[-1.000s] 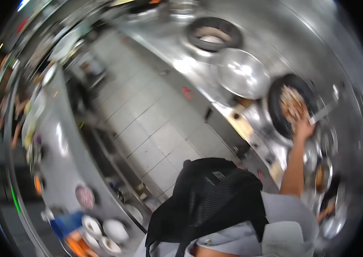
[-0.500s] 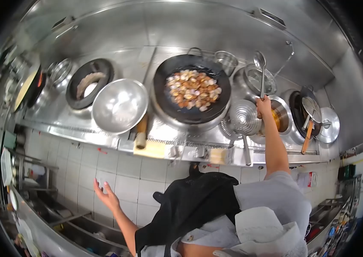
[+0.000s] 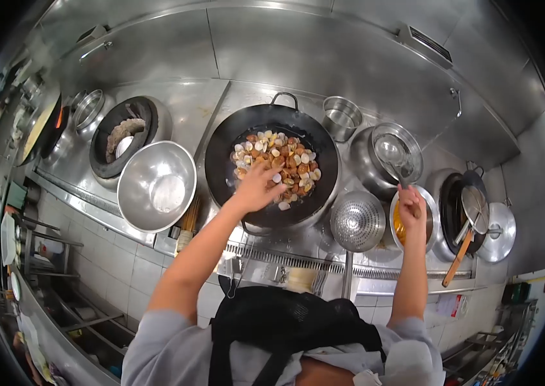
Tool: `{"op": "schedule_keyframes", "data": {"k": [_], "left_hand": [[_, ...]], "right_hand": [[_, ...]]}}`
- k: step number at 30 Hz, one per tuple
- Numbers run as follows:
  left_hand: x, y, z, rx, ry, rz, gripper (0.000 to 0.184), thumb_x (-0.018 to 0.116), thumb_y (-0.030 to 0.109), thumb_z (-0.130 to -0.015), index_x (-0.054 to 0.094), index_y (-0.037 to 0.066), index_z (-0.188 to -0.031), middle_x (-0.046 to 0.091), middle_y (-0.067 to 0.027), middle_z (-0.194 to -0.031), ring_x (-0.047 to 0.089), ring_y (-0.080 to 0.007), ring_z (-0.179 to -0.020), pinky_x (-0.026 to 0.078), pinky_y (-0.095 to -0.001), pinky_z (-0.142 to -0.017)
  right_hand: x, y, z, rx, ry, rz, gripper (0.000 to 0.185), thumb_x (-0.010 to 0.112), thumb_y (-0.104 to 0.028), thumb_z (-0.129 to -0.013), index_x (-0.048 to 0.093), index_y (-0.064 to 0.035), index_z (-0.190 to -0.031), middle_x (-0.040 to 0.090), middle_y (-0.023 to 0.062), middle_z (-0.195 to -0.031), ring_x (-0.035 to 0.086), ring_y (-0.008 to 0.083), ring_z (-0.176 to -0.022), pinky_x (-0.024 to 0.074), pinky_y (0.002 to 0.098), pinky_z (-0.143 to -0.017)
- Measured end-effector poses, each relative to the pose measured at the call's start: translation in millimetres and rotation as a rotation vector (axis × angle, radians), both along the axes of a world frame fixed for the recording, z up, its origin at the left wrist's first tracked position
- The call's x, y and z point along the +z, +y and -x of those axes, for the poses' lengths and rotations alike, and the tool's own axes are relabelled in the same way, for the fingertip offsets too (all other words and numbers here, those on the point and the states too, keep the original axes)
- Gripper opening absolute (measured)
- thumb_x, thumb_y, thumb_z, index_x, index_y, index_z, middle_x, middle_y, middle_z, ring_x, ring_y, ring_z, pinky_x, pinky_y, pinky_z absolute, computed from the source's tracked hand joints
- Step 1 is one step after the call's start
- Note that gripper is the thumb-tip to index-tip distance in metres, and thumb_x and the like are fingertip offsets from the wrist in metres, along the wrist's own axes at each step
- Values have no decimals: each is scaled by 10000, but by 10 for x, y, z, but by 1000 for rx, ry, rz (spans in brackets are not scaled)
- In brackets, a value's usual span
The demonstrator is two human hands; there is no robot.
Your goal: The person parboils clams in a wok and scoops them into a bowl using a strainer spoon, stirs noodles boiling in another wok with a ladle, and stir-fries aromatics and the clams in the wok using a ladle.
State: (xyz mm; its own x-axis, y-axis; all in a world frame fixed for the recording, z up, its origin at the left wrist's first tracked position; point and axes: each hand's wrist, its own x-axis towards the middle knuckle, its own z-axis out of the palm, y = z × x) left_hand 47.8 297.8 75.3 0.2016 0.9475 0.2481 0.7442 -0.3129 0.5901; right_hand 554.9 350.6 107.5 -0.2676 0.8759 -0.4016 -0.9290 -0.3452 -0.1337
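Note:
Over the black wok, my left hand is open, its spread fingertips on the pile of clams. The clams are shelled in white and brown. My right hand is closed around the handle end of a metal ladle, whose bowl rests down in a round metal strainer over a steel pot. Below that hand stands a pot with yellow-orange liquid. A perforated skimmer lies between the wok and this pot.
An empty steel bowl sits left of the wok, near a second burner. Behind the wok is a small metal container. At right are a wooden-handled strainer and a metal lid.
My left hand has come up from beside my body to the clams. My right hand has lowered the ladle from the air into the strainer over the pot.

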Motion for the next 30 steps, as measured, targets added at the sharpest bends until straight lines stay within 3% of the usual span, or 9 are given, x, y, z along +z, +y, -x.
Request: {"op": "schedule_keyframes", "data": {"k": [2, 8, 12, 13, 16, 21, 24, 25, 30], "left_hand": [[-304, 501, -257, 56, 318, 150, 859, 692, 666, -776, 465, 216, -1471, 272, -254, -1572, 203, -503, -1455, 249, -630, -1138], [-527, 1046, -342, 148, 422, 281, 1103, 757, 720, -627, 301, 322, -1548, 89, -185, -1643, 87, -495, -1488, 217, -769, -1063], [-519, 1125, -314, 86, 445, 375, 1067, 763, 643, -685, 270, 285, -1560, 110, -186, -1635, 208, -480, -1448, 366, -695, -1029], [-491, 1069, -295, 80, 492, 335, 996, 766, 566, -731, 295, 251, -1550, 236, -198, -1582, 330, -451, -1391, 442, -603, -1011], [-605, 1067, -186, 3, 407, 409, 925, 771, 490, -752, 329, 255, -1529, 330, -168, -1516, 382, -400, -1366, 473, -608, -954], [-545, 1114, -106, -25, 506, 308, 576, 699, 364, -830, 558, 105, -1325, 636, -165, -1226, 653, -342, -1091, 535, -418, -921], [-904, 1462, -88, -37, 583, 379, 405, 661, 312, -849, 678, 83, -1182, 689, -161, -1176, 673, -304, -1083, 538, -411, -919], [-458, 1284, -105, -76, 709, 335, 293, 642, 257, -840, 744, 79, -1049, 710, -157, -1146, 686, -281, -1071, 540, -397, -921], [-209, 1631, -48, -115, 678, 285, 421, 685, 302, -806, 708, 66, -1154, 669, -153, -1240, 654, -297, -1126, 517, -406, -969]], "right_hand": [[297, -224, 157, 19, 32, -12, 321, 454, -116, -1027, 437, 100, -1264, 475, -17, -690, 483, 76, -519, 399, 250, -515], [1265, -864, 794, 129, 108, -67, 399, 410, -149, -1044, 406, 103, -1353, 498, 17, -765, 501, 84, -533, 426, 269, -530], [1635, -1280, 1318, 138, 118, -79, 443, 397, -146, -1045, 341, 59, -1434, 496, 13, -786, 508, 80, -532, 407, 246, -493], [1644, -1378, 1409, 142, 126, -84, 465, 396, -138, -1041, 309, 50, -1457, 496, 8, -797, 500, 67, -519, 400, 227, -476], [1637, -1611, 1687, 199, 98, -87, 466, 401, -133, -1037, 317, 40, -1461, 485, -5, -781, 477, 40, -497, 403, 219, -471], [1423, -1821, 1998, 277, 70, -15, 504, 399, -151, -1036, 290, 4, -1503, 464, -16, -752, 455, 40, -473, 403, 238, -466], [1324, -1830, 2146, 361, -109, 11, 464, 422, -143, -1028, 372, -19, -1473, 439, -31, -726, 412, 25, -449, 383, 234, -444], [1328, -1831, 2188, 419, -285, -30, 425, 457, -131, -1014, 434, -33, -1426, 441, -35, -714, 404, 28, -451, 354, 220, -434], [1108, -1691, 1910, 477, -1037, -234, 440, 567, -73, -940, 479, -44, -1371, 500, 7, -692, 447, 79, -435, 360, 228, -402]]}}
